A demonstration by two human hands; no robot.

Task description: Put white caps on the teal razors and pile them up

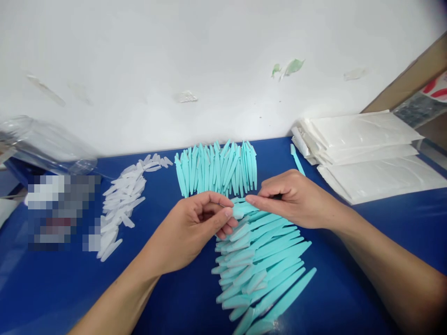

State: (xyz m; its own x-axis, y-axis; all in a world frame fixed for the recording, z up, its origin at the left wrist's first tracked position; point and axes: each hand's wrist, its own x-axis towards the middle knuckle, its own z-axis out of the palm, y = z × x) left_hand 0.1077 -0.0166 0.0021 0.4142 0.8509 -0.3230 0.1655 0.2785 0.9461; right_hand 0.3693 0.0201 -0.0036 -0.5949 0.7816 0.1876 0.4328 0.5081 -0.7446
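Note:
My left hand [190, 235] pinches the white cap end of a turquoise eyebrow razor [240, 212] between thumb and fingertips. The handle of that razor sits in the closed fingers of my right hand [296, 197]. Below both hands lies a pile of turquoise razors with whitish caps [258, 265], capped ends to the left. Behind the hands, a row of turquoise razors [216, 168] lies with handles towards me; caps do not show on them. Loose translucent white caps [125, 197] are strewn to the left of my left hand.
One lone razor [298, 160] lies behind my right hand. White flat packets [363, 139] are stacked at the right rear. A clear plastic container [45, 144] and a blurred-out patch are at left. The blue tabletop [167, 302] meets a white wall [223, 46].

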